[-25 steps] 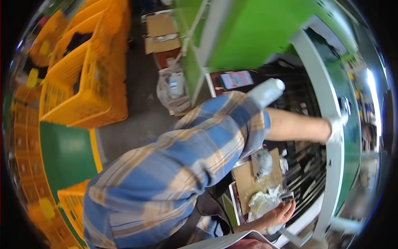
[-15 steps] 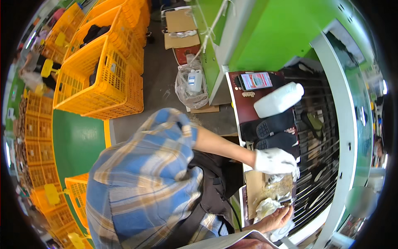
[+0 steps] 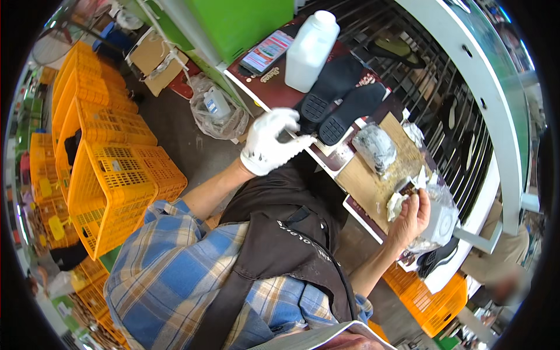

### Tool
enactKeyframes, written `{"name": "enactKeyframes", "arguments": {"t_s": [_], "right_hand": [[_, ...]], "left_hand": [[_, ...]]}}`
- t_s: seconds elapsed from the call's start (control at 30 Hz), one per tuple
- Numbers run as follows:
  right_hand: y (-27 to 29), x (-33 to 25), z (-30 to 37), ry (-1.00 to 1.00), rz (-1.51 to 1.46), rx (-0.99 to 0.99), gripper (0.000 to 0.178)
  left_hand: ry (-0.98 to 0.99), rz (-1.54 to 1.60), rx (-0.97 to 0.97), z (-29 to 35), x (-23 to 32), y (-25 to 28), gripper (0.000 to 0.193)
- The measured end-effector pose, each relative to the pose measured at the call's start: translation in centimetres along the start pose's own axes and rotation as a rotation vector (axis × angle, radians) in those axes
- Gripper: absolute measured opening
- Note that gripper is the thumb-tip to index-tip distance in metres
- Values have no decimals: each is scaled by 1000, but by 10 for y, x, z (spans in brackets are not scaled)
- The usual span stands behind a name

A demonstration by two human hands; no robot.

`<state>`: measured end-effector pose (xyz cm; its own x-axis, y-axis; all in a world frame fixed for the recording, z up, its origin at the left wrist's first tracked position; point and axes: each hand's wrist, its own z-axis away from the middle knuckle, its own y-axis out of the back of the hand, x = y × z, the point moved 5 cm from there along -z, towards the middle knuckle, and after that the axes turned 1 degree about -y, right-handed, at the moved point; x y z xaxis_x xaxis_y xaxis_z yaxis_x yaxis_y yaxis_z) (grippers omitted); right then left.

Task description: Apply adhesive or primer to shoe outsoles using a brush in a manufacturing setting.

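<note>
My left hand (image 3: pixel 269 143), in a white glove, hangs at the table's near edge with thumb and fingers apart and nothing between them. Just beyond its fingertips lie two black shoes (image 3: pixel 337 123), treaded heels toward me. A sheet of cardboard (image 3: pixel 363 182) on the right holds a grey, smudged wrapped lump (image 3: pixel 375 147) and crumpled white cloth or paper (image 3: pixel 396 205). Over the cardboard's right edge, my bare right hand (image 3: pixel 413 219) pinches something small and dark beside that white scrap; its kind is hidden by the fingers.
A white plastic bottle (image 3: pixel 312 52) and a phone (image 3: pixel 267 53) stand and lie at the table's far left. Behind the table runs a rack of metal rods (image 3: pixel 466 140) with shoes. Yellow crates (image 3: pixel 125 192) are stacked left. A plastic-wrapped container (image 3: pixel 440 221) sits right.
My view has turned. My gloved left hand has left the cardboard and come back toward me, near the shoe heels. My right hand stays beside the cardboard with its fingers pinched.
</note>
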<state>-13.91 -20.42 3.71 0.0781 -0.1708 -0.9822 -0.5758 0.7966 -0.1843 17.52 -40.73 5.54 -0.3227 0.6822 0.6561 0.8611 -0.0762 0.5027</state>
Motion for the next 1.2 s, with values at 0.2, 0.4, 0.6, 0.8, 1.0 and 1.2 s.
{"name": "enactKeyframes", "arguments": {"t_s": [0.2, 0.4, 0.6, 0.8, 1.0, 1.2], "right_hand": [[-7, -5, 6, 3, -31, -19, 27], [-4, -2, 9, -6, -34, 3, 28], [2, 3, 9, 6, -27, -16, 26], [6, 7, 11, 6, -47, -23, 25], [5, 2, 17, 22, -36, -9, 25], [2, -1, 18, 1, -19, 7, 25]], "left_hand": [[28, -353, -64, -22, -19, -38, 74], [78, -283, -80, -19, -31, -54, 64], [42, -237, 11, -10, -39, -30, 55], [37, -697, 135, -36, -108, 10, 56], [231, -849, -220, -72, -172, -2, 77], [176, -783, -137, -90, -189, -6, 70]]}}
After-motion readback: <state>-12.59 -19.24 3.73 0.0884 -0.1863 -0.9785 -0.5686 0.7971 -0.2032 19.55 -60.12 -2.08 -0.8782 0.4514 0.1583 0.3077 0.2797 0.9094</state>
